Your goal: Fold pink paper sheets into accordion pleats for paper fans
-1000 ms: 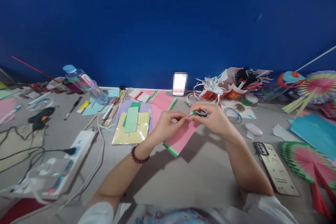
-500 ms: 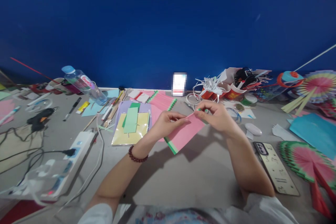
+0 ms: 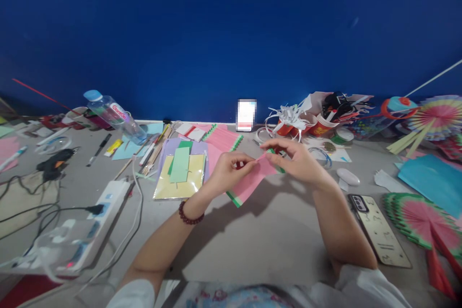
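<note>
A pink paper sheet (image 3: 249,186) with green edges is held above the grey table, near the middle of the head view. My left hand (image 3: 231,172) pinches its upper edge between thumb and fingers, and a dark red bead bracelet circles that wrist. At the sheet's right end, my right hand (image 3: 294,161) grips the paper by a green edge, its thumb in front. Behind them lies a pleated pink paper (image 3: 225,138) with green tips. To the left, green paper strips (image 3: 180,167) rest on a yellow packet (image 3: 162,187).
A power strip (image 3: 104,216) with cables, a glue gun (image 3: 56,163) and a tilted bottle (image 3: 119,114) are on the left. On the right are a phone (image 3: 382,233), a watermelon-coloured paper fan (image 3: 422,221), blue paper (image 3: 429,185) and cups (image 3: 321,126) of tools.
My right hand has shifted slightly and turned over the green edge. The pink sheet is now narrower near that hand, and its lower corner has moved up a little.
</note>
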Available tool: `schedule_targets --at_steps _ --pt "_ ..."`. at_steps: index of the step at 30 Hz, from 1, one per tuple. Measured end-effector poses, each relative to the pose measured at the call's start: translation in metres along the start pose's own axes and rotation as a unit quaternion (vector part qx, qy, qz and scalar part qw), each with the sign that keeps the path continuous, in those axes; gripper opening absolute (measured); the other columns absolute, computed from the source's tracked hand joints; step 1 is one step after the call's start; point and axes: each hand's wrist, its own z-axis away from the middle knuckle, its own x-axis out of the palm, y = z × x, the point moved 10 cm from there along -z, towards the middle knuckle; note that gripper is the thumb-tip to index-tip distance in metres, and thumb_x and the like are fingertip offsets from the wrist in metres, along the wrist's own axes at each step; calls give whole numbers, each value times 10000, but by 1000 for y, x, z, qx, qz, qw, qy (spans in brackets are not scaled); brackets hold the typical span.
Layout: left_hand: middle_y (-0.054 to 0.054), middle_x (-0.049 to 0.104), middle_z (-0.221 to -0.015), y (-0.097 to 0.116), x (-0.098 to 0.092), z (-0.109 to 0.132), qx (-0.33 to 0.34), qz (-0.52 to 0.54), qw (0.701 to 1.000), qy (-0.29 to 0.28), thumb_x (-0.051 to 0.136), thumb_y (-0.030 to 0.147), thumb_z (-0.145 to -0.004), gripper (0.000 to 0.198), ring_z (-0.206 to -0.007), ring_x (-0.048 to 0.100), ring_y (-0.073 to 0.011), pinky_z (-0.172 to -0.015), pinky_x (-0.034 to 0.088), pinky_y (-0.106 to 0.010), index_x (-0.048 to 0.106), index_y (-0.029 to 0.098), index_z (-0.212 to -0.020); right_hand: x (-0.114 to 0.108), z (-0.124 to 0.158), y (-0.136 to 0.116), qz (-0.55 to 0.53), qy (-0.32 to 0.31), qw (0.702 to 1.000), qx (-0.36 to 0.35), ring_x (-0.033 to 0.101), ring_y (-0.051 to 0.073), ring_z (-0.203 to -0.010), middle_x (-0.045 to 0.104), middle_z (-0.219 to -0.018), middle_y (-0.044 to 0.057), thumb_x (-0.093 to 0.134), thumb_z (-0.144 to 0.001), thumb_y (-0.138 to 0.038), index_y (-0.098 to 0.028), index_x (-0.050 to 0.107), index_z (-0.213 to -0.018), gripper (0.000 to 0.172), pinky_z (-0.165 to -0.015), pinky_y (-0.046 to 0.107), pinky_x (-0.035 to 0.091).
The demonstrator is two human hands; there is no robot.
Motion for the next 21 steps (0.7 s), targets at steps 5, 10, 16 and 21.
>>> schedule_targets --at_steps 5,10,16,21 --pt "-42 736 -802 -3 8 -1 -4 -6 999 -35 599 334 -879 214 -676 599 -130 -582 430 -231 758 191 -877 9 0 4 36 -33 999 24 603 176 -763 689 -799 11 650 -814 -328 -221 672 -798 110 -687 304 435" --pt "-57 742 -880 -14 13 -2 -41 21 996 -75 586 404 -881 274 -752 637 -158 -604 464 -232 755 194 -934 3 0 6 50 -21 998 21 588 165 -743 671 -772 4 627 -815 -270 -217 651 -768 75 -650 289 412" --pt "-73 742 -879 -22 10 -2 -64 30 993 -97 597 440 -861 309 -779 648 -181 -626 484 -250 753 192 -959 -8 0 8 61 5 998 18 589 172 -745 667 -774 10 622 -808 -267 -219 653 -768 69 -656 297 414" --pt "-69 746 -862 -20 6 -2 -61 20 995 -79 615 392 -858 252 -776 657 -180 -644 495 -256 759 190 -905 -8 0 8 60 4 998 22 593 168 -736 670 -768 9 630 -802 -259 -220 658 -760 64 -653 295 420"
